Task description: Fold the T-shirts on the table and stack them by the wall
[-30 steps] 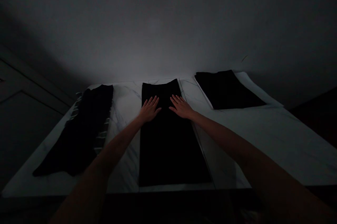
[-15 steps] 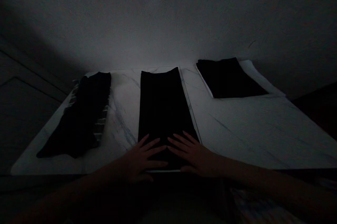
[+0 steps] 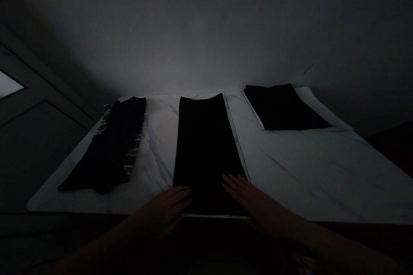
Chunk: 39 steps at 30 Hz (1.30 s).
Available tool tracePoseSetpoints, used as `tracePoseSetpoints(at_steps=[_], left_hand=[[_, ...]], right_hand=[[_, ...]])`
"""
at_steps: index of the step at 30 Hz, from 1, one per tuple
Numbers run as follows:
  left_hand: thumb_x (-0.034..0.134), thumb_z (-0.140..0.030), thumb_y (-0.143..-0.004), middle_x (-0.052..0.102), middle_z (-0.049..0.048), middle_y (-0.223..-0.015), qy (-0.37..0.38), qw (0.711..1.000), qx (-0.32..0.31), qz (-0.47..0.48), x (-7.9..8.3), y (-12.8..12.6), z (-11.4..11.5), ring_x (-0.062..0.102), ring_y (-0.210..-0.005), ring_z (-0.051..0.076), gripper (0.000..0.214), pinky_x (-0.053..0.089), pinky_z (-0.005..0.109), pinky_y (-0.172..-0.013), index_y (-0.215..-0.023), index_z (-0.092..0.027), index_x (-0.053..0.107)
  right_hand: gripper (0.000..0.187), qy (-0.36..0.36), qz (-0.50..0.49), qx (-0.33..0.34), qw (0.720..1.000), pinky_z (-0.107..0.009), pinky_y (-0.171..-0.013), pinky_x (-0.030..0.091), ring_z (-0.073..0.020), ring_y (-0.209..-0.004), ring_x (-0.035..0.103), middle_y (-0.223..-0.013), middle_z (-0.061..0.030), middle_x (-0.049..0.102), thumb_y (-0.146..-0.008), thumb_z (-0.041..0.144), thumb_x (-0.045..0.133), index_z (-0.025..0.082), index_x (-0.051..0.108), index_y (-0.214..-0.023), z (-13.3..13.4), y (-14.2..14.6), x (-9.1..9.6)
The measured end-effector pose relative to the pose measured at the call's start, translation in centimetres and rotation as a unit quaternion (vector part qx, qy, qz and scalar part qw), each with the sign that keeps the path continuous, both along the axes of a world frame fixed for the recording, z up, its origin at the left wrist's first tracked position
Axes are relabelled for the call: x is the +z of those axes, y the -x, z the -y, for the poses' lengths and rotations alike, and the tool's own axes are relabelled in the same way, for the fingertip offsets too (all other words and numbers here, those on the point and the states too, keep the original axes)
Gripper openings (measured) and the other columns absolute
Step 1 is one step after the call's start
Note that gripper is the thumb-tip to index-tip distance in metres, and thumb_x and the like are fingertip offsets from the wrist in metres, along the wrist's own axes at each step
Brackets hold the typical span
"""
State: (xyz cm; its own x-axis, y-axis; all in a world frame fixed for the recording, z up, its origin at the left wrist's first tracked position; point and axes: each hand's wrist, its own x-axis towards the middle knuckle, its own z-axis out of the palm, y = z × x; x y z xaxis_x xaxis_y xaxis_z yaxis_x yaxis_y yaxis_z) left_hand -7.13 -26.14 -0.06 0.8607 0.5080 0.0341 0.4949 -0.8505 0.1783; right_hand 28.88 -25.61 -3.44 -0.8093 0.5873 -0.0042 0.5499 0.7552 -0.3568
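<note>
Black cloth (image 3: 204, 141) lies flat on the table (image 3: 322, 171), details lost in darkness. Left hand (image 3: 166, 207) and right hand (image 3: 248, 201) rest fingers on its near corners; thumbs obscured, I cannot tell whether they grip.

The view is very dim, heavily underexposed, with a faint pale glow on the middle of the wall (image 3: 196, 29) that fades to murk toward the corners. A small pane (image 3: 9, 84) at the left edge is the brightest patch. The surface (image 3: 309, 171) reads as muted grey, its veining legible, while the black cloth (image 3: 206, 150) loses its inner detail and shows almost as a silhouette. The near foreground sinks into deep shadow. Wide-angle stretching makes the sides splay outward.
</note>
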Motion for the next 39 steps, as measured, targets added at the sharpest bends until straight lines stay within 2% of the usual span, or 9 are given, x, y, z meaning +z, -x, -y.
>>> tracePoseSetpoints(at_steps=[3,6,12,16,20,24,29,34,39], left_hand=[[0.046,-0.007,-0.087,0.057,0.0137,-0.141,-0.018,1.0,0.0,0.012,-1.3,0.4,0.7,0.048,-0.135,0.027,0.057,0.048,0.041,-0.109,-0.143,-0.016,0.046],[0.044,-0.004,-0.088,0.065,0.012,-0.128,-0.032,0.998,0.005,0.055,-2.4,0.6,1.6,0.055,-0.125,0.024,0.054,0.052,0.036,-0.103,-0.14,-0.018,0.048],[0.046,-0.002,-0.088,0.069,0.0072,-0.103,0.014,0.995,0.038,0.094,-0.6,0.2,2.5,0.063,-0.092,0.017,0.035,0.054,0.026,-0.083,-0.115,-0.02,0.057],[0.042,-0.002,-0.086,0.069,0.0069,-0.103,0.072,0.981,0.05,0.172,0.1,0.6,1.8,0.064,-0.095,0.016,0.03,0.054,0.027,-0.084,-0.105,-0.021,0.055],[0.047,-0.008,-0.09,0.071,0.007,-0.11,0.091,0.944,0.131,0.29,1.3,0.7,-0.1,0.066,-0.108,0.018,0.028,0.054,0.031,-0.091,-0.11,-0.024,0.058],[0.059,-0.021,-0.09,0.07,0.001,-0.093,0.101,0.885,0.247,0.381,5.2,-0.7,-5.8,0.068,-0.083,0.014,0.014,0.055,0.023,-0.073,-0.103,-0.024,0.063],[0.063,-0.027,-0.084,0.068,0.0024,-0.101,0.047,0.82,0.313,0.478,7.9,-3.3,-19.8,0.064,-0.098,0.018,0.022,0.052,0.032,-0.091,-0.104,-0.02,0.061],[0.058,-0.011,-0.084,0.069,0.0055,-0.109,0.034,0.781,0.483,0.394,4.6,-6.1,-32.4,0.064,-0.107,0.018,0.024,0.047,0.033,-0.099,-0.106,-0.019,0.058],[0.053,-0.011,-0.09,0.07,0.0107,-0.108,0.049,0.757,0.558,0.336,-0.8,-6.9,-35.9,0.066,-0.108,0.024,0.022,0.049,0.037,-0.095,-0.11,-0.019,0.055]], right_hand=[[0.1,-0.077,0.014,-0.05,0.996,-0.045,-0.12,0.032,-0.0259,-0.152,0.016,-0.165,-0.0114,0.013,-0.075,-0.003,0.049,0.018,0.0,-0.16,1.4,-0.5,-1.7],[0.099,-0.109,0.004,-0.045,0.993,-0.041,-0.118,0.036,-0.0221,-0.15,0.024,-0.164,-0.0066,0.024,-0.072,-0.007,0.041,0.022,0.008,-0.16,2.1,-0.9,-2.5],[0.064,-0.091,-0.109,-0.009,0.99,-0.036,-0.103,0.049,-0.0178,-0.134,0.051,-0.141,-0.005,0.06,-0.087,0.006,0.044,0.027,0.045,-0.147,2.6,-2.2,-2.5],[0.036,-0.019,-0.24,-0.027,0.97,-0.032,-0.091,0.055,-0.0171,-0.108,0.067,-0.114,-0.005,0.075,-0.093,0.018,0.05,0.028,0.063,-0.125,1.5,-2.6,-0.5],[0.021,0.088,-0.305,-0.17,0.933,-0.031,-0.078,0.058,-0.0189,-0.088,0.071,-0.095,-0.0066,0.076,-0.093,0.036,0.056,0.025,0.072,-0.101,-1.7,-1.8,3.3],[0.029,0.072,-0.366,-0.296,0.879,-0.029,-0.066,0.057,-0.0184,-0.073,0.069,-0.083,-0.0032,0.074,-0.084,0.05,0.065,0.023,0.072,-0.093,-8.9,-0.1,6.3],[0.035,-0.01,-0.4,-0.376,0.836,-0.038,-0.086,0.055,-0.0247,-0.094,0.069,-0.1,-0.009,0.075,-0.085,0.046,0.063,0.017,0.07,-0.103,-22.9,3.1,7.6],[0.035,-0.031,-0.203,-0.496,0.844,-0.034,-0.095,0.048,-0.0247,-0.115,0.063,-0.123,-0.0159,0.069,-0.095,0.032,0.055,0.012,0.063,-0.122,-33.4,6.1,5.5],[0.037,-0.012,-0.127,-0.559,0.819,-0.036,-0.089,0.049,-0.0294,-0.11,0.066,-0.116,-0.019,0.071,-0.099,0.036,0.05,0.013,0.063,-0.125,-36.5,7.1,1.1]])
